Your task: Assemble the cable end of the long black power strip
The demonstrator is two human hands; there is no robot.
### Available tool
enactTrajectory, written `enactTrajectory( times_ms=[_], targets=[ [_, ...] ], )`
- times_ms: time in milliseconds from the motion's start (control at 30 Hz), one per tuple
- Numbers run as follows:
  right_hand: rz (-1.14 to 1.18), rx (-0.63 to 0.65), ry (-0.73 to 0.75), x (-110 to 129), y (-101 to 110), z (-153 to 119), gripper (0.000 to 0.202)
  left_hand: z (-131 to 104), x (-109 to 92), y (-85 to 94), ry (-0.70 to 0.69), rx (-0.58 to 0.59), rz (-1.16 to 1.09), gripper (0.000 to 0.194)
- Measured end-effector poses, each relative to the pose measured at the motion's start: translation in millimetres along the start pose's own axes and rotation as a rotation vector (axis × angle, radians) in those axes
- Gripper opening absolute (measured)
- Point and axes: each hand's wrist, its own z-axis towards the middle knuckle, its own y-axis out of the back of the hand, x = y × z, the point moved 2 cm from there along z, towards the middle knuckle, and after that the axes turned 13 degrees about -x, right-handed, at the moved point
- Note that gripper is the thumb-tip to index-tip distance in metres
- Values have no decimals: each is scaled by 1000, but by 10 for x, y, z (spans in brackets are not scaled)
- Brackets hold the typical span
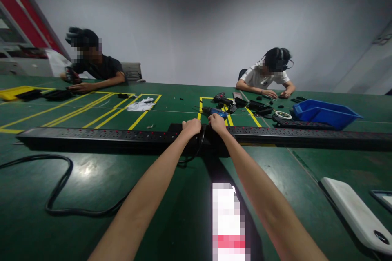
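A long black power strip (122, 135) with rows of sockets and small red marks lies across the table in front of me. At its middle is a wider dark section, and both my hands are closed on it. My left hand (192, 127) is curled over the top, its fingertips hidden behind the far side. Just to the right, my right hand (217, 122) grips the same section with bent fingers. Between the two hands a black cable (202, 140) loops down toward me. Beyond my right hand lies a blue power drill (216, 111).
A thick black cord (65, 179) curls at left. A bright, pixelated screen (228, 216) lies between my forearms, and a white device (352, 208) at right. A blue bin (327, 114) and black parts (257, 107) are farther back. Two people sit across the table.
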Motion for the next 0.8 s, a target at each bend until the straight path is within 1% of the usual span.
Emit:
enactTrajectory(
  times_ms=[67,133,167,233,300,367,433,500,700,767,800],
  targets=[
    [309,-17,-31,-104,64,20,33,-14,71,43,-11,-30,-86,33],
    [547,-55,-69,-196,132,9,35,-57,154,92,-25,-115,-164,32],
    [626,-77,-87,-232,161,-5,35,-92,195,114,-32,-160,-182,32],
    [708,-111,-111,-277,200,-40,36,-181,255,146,-63,-209,-192,32],
    [702,-131,-117,-292,215,-69,36,-276,274,167,-141,-230,-193,31],
    [649,-137,-96,-291,217,-85,35,-354,263,178,-231,-236,-210,32],
    [602,-134,-50,-280,221,-98,32,-400,241,176,-312,-231,-244,33],
    [584,-114,16,-257,238,-120,30,-417,226,162,-360,-221,-265,34],
    [556,34,237,-91,318,-245,29,-442,196,151,-372,-207,-238,45],
    [546,68,269,-50,327,-271,32,-460,181,172,-339,-189,-246,53],
    [541,70,260,-44,328,-274,34,-467,178,184,-313,-182,-254,59]
  ],
)
